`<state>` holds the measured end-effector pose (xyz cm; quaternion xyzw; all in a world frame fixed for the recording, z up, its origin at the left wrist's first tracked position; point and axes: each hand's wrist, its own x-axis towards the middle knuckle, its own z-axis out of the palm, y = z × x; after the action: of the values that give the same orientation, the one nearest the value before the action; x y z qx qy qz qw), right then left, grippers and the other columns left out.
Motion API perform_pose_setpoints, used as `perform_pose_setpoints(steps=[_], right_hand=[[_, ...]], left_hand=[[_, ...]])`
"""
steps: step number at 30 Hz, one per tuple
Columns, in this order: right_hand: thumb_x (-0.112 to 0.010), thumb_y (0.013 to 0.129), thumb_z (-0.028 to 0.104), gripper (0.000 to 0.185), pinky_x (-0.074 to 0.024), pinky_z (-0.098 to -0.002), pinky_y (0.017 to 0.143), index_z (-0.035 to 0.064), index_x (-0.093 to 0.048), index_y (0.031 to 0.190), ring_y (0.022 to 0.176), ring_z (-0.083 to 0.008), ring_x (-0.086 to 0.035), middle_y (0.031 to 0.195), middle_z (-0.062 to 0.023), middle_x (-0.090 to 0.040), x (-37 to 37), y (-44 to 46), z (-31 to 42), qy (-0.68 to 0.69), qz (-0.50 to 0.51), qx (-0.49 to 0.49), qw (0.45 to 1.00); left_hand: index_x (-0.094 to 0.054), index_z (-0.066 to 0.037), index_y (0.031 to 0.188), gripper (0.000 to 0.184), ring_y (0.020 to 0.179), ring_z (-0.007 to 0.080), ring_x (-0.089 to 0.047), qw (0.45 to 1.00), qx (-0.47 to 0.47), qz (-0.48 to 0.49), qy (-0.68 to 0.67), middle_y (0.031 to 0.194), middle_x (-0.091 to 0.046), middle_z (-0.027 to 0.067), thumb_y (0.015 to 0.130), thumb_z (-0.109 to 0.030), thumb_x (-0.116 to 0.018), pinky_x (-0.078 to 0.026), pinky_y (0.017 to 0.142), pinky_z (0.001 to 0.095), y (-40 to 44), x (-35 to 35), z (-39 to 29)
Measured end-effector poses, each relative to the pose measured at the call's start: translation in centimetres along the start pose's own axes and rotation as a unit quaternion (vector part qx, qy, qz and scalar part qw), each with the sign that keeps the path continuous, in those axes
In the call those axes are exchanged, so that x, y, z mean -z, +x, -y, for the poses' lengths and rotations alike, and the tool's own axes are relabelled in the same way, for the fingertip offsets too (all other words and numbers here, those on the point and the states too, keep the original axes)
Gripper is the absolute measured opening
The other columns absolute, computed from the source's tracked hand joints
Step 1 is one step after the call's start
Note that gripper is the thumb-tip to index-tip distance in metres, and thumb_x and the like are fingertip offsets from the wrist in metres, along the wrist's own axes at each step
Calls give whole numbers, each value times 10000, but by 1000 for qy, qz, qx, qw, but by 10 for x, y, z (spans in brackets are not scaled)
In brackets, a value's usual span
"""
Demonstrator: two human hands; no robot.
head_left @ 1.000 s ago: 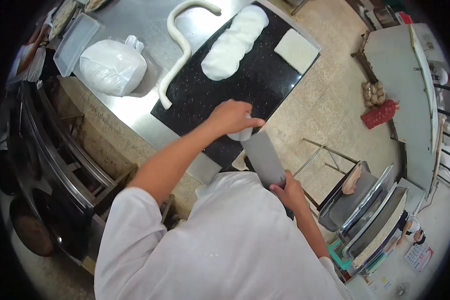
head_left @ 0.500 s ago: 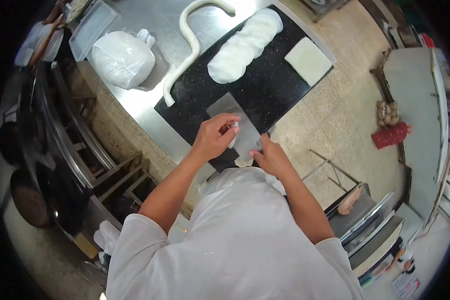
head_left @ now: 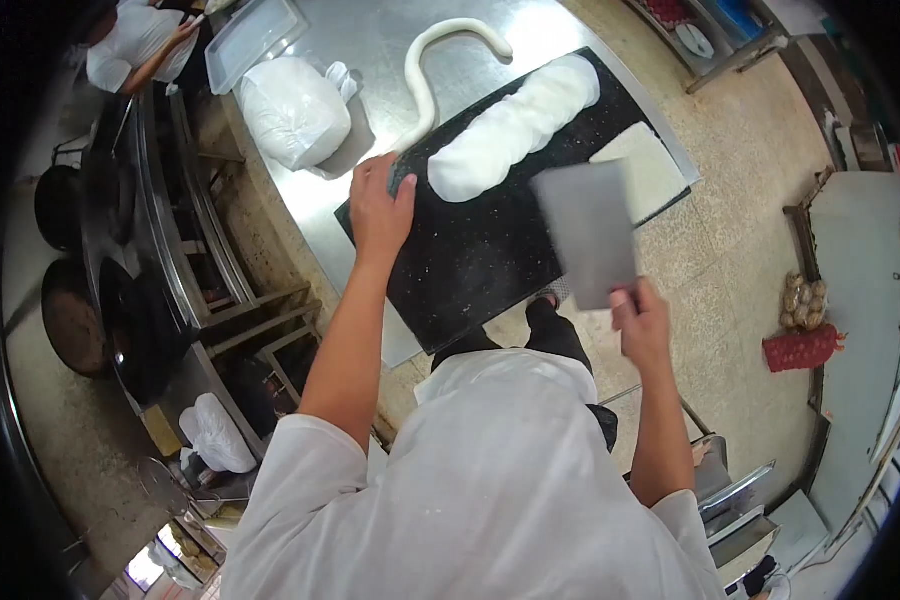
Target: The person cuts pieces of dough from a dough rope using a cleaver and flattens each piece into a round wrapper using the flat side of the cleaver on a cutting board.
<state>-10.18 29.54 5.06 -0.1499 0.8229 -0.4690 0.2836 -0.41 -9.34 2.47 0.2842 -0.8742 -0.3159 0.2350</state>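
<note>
My right hand [head_left: 642, 325] grips the handle of a cleaver [head_left: 590, 235]. Its broad grey blade is blurred and raised over the right side of a black board [head_left: 470, 260]. My left hand [head_left: 380, 215] is at the board's left edge, thumb apart from the fingers, covering the near end of a long white dough rope [head_left: 422, 95]. Whether the fingertips touch the rope is hidden. Farther up the board lies a row of overlapping, round, flat white dough wrappers [head_left: 515, 125]. The blade partly covers a square, whitish, flat piece [head_left: 650, 165] at the board's right.
A tied white plastic bag [head_left: 295, 110] sits on the metal table [head_left: 360, 40], near a clear plastic tub [head_left: 255, 40]. Woks [head_left: 75, 315] and metal racks stand left. A person [head_left: 145, 50] is at the upper left. A red net sack [head_left: 802, 348] lies far right.
My hands have moved apart. The left went from the blade to the dough rope, without the small white thing seen in it before. The right carried the cleaver rightward and up.
</note>
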Motion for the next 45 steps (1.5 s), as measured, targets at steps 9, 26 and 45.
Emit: perform_pose_setpoints(steps=[9,26,45], right_hand=[[-568,1044,206,130,-487,-293,512,95,-499,1039,579,-133,-542,748,-23,-547,-28,75,-12,358,-145,-177,905],[-500,999,168,117,-557,-530,739,86,-537,1073,861,-428,-696,947,-183,-666,-203,-18,121,-424,150,111,886],[-556,1064,328,302,-481,-303,550,47,-572,956,590,-135,-582,731,-54,-606,-21,47,-21,289,-250,-18,924]], left_hand=[[-638,-17,1042,294,854,366,-657,987,108,-91,77,935,-674,172,874,-214,-776,-511,782,462,-34,26,66],[-676,-24,953,190,725,336,-634,991,-93,88,-34,818,-645,127,847,-141,-781,-518,645,413,-91,86,101],[-439,-297,1570,668,1562,453,-145,843,-384,335,173,1680,-268,151,989,-619,-496,-69,1207,717,-90,-57,-38]])
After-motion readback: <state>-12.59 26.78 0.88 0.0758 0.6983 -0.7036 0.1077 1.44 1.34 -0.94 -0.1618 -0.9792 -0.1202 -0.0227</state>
